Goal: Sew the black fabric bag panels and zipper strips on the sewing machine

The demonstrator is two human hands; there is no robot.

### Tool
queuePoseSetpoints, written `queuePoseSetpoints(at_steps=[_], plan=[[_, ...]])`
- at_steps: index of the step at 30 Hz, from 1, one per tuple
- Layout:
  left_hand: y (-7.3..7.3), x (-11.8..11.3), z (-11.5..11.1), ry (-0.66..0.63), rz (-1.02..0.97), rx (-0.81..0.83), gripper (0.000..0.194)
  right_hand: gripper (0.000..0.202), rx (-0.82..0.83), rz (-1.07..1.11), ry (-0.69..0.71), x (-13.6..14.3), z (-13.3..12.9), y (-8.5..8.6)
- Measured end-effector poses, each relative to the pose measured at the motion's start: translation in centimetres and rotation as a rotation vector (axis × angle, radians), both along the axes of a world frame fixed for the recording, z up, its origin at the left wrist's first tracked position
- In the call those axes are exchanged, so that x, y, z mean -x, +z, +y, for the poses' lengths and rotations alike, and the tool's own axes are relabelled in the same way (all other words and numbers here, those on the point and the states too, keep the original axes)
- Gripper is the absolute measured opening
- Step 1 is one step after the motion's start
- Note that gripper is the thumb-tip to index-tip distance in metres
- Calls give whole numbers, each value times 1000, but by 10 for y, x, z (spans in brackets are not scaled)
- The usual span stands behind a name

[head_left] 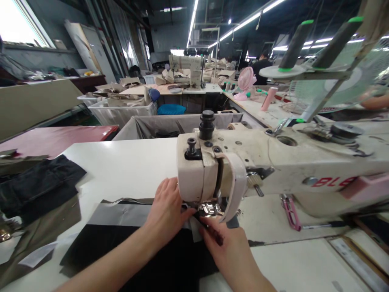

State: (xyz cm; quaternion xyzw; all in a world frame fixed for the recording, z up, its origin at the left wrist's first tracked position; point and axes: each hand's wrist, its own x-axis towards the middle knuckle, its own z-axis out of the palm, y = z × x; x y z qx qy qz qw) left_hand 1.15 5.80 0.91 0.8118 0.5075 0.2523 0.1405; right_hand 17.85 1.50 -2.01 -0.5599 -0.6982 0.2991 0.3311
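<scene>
Rests left hand [167, 207] on cloth [109, 234] at 8 o'clock from foot [210, 209], can't tell if gripping, and pinches it with right hand [226, 242] at 5 o'clock; looks light, limp, likely creases, best held flat close to foot.

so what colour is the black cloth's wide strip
The wide strip is grey, clearest in the head view.

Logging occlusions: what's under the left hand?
Black fabric with a grey strip runs beneath the left hand, over the white tabletop. The strip shows left of the hand; the part directly under it is covered, so any stitching there can't be seen.
</scene>
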Motion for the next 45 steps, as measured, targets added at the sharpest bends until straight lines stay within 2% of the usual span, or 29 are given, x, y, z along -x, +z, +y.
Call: queuePoseSetpoints(at_steps=[2, 4, 6, 8, 9, 11, 14, 19, 21, 24, 26, 27, 29, 31, 33, 35, 37, 39, 41, 43, 45], plan=[[-8, 3, -28, -44, 13, -87, 28, 25, 47, 33, -12, -1, -2, 0], [-12, 8, -49, -226, 31, -53, 41, 31, 170, 146, -9, -3, -6, 3], [-11, 13, -56, -284, 25, 62, 70, 41, 365, 355, 2, -4, -12, 6], [-5, 16, -53, -234, 19, 169, 86, 56, 532, 580, 14, -5, -21, 8], [-2, 16, -50, -217, 22, 199, 83, 61, 583, 664, 10, -5, -27, 8], [3, 14, -46, -210, 43, 223, 65, 65, 619, 772, -9, -3, -37, 6], [6, 12, -49, -218, 31, 206, 42, 58, 613, 866, -45, 1, -47, 3], [3, 13, -64, -241, -116, 162, 24, 47, 598, 809, -67, 2, -46, 3], [1, 11, -70, -215, -170, 132, 22, 46, 561, 728, -38, 1, -45, 5], [-4, 5, -77, -106, -186, 94, 22, 44, 486, 638, -18, 1, -44, 6], [-8, 1, -79, -49, -165, 63, 28, 42, 470, 618, -7, 1, -45, 7], [-9, 0, -80, -40, -157, 53, 30, 41, 471, 619, -6, 1, -45, 8], [-11, 0, -79, -40, -159, 69, 22, 41, 475, 614, -10, 0, -46, 8], [-9, 1, -77, -41, -186, 112, 11, 39, 460, 569, -29, 0, -46, 9], [-4, 1, -75, -9, -209, 140, 16, 38, 431, 515, -47, 0, -46, 11], [2, 0, -74, 30, -196, 101, 22, 43, 437, 539, -66, 1, -46, 12], [4, -2, -75, -7, -159, -36, 17, 51, 507, 655, -84, 3, -46, 13], [2, -4, -78, -114, -124, -203, 15, 51, 599, 779, -101, 6, -47, 14], [-4, -5, -81, -199, -117, -297, 18, 37, 670, 852, -97, 8, -49, 14], [-11, -4, -83, -232, -123, -307, 19, 19, 714, 876, -76, 9, -51, 15], [-15, -3, -85, -253, -124, -313, 19, 11, 739, 870, -60, 8, -54, 15]])
